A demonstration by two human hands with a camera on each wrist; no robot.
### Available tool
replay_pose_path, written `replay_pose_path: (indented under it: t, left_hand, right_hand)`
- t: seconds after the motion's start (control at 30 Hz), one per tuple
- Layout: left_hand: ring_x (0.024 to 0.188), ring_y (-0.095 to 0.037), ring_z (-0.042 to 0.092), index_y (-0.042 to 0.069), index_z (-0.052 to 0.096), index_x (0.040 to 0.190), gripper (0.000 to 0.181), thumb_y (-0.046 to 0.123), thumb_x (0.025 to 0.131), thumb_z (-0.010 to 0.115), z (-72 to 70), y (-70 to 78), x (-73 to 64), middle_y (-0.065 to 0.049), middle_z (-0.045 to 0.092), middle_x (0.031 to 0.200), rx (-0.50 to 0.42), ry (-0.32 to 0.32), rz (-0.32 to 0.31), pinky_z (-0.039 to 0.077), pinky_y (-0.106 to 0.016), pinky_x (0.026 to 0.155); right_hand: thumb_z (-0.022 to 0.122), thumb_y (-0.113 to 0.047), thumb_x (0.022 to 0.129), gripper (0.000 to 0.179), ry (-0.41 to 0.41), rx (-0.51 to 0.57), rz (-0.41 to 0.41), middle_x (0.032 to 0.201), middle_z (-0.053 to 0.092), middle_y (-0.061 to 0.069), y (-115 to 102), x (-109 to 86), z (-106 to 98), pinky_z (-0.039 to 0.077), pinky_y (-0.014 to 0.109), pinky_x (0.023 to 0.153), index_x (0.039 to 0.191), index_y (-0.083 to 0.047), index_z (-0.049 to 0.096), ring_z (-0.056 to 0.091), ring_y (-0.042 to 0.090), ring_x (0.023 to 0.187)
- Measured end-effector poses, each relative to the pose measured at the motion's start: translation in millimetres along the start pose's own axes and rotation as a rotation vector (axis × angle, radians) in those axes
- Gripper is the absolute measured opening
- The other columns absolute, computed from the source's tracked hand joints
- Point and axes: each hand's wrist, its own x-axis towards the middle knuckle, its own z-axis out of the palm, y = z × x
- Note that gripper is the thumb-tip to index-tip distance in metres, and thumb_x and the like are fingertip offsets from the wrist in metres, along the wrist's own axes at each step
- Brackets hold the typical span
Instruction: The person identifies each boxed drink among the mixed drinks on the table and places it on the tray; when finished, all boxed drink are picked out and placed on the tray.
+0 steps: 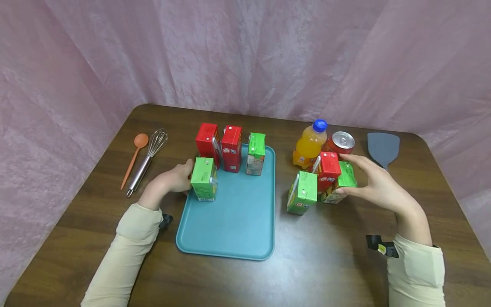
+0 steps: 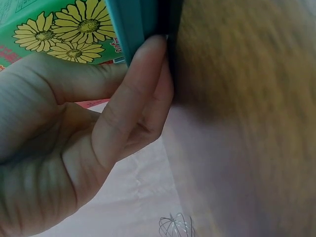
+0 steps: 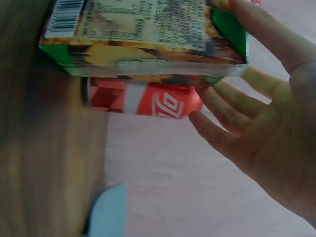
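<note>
In the left wrist view, my left hand point(image 2: 113, 108) pinches the rim of the teal tray point(image 2: 138, 22) between thumb and fingers. Just inside that rim stands a green drink carton point(image 1: 203, 179) with yellow flowers. Two red drink cartons point(image 1: 232, 149) and another green carton point(image 1: 255, 155) stand toward the tray's far end. My right hand point(image 1: 376, 185) reaches around a green snack-patterned carton point(image 3: 148, 29), thumb at its near side and fingers loosely spread beyond it. Whether the fingers touch it I cannot tell. A red carton point(image 1: 328, 170) and a green carton point(image 1: 302, 192) stand beside it.
An orange-drink bottle point(image 1: 310, 145) with a blue cap and a red soda can point(image 1: 341, 143) stand behind the right-hand cartons. A grey spatula point(image 1: 383, 147) lies far right. On the left lie an orange spoon point(image 1: 135, 155) and a whisk point(image 1: 147, 162). A pink curtain hangs behind.
</note>
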Motion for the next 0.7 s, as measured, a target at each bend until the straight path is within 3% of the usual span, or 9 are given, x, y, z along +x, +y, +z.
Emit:
replay_pose_path:
  t: [0.1,0.23,0.33,0.43,0.53,0.7]
  left_hand:
    - [0.068,-0.023,0.061,-0.018,0.011,0.137,0.069,-0.008,0.08,0.049,0.3,-0.4,-1.1,-0.031,0.052,0.106,0.007,-0.002,-0.01,0.051,-0.034,0.067]
    - [0.068,-0.023,0.06,-0.017,0.014,0.135,0.067,-0.008,0.079,0.05,0.2,-1.3,-2.1,-0.031,0.052,0.103,0.014,0.002,-0.009,0.051,-0.032,0.064]
    - [0.067,-0.022,0.059,-0.019,0.009,0.138,0.073,-0.008,0.078,0.05,-0.3,-1.1,-2.4,-0.036,0.049,0.112,0.016,0.004,-0.001,0.05,-0.031,0.062]
    - [0.066,-0.022,0.06,-0.019,-0.003,0.139,0.081,-0.008,0.078,0.049,-0.8,-0.2,-2.5,-0.041,0.041,0.124,0.017,0.004,-0.002,0.05,-0.031,0.062]
    - [0.066,-0.022,0.06,-0.019,-0.003,0.139,0.081,-0.008,0.078,0.049,-1.0,0.6,-1.8,-0.041,0.04,0.125,0.02,0.0,-0.009,0.05,-0.032,0.064]
    - [0.064,-0.02,0.06,-0.019,-0.003,0.139,0.079,-0.005,0.08,0.049,-0.8,1.2,-0.4,-0.04,0.041,0.126,0.026,-0.009,-0.018,0.05,-0.032,0.067]
  right_hand:
    - [0.083,-0.028,0.068,0.086,-0.033,0.024,0.024,0.131,0.047,0.016,8,3.4,5,0.038,0.054,0.092,0.139,-0.009,0.04,0.046,0.033,0.115]
    - [0.08,-0.036,0.07,0.089,-0.102,0.059,0.106,0.125,0.051,0.014,14,5.2,10,0.043,0.044,0.083,0.142,-0.012,0.033,0.049,0.027,0.103]
    - [0.08,-0.038,0.069,0.091,-0.122,0.065,0.141,0.119,0.054,0.016,16,5.5,11,0.044,0.041,0.08,0.142,-0.013,0.031,0.051,0.027,0.096]
    - [0.082,-0.038,0.067,0.091,-0.102,0.039,0.122,0.116,0.056,0.017,18,6.7,12,0.044,0.043,0.079,0.139,-0.01,0.033,0.052,0.028,0.093]
    - [0.083,-0.038,0.065,0.09,-0.071,0.012,0.096,0.115,0.057,0.015,20,6.8,13,0.044,0.043,0.078,0.136,-0.008,0.038,0.052,0.026,0.092]
    - [0.087,-0.041,0.058,0.088,-0.013,0.026,0.136,0.117,0.058,0.005,19,3.0,9,0.044,0.037,0.081,0.133,-0.017,0.046,0.05,0.017,0.094]
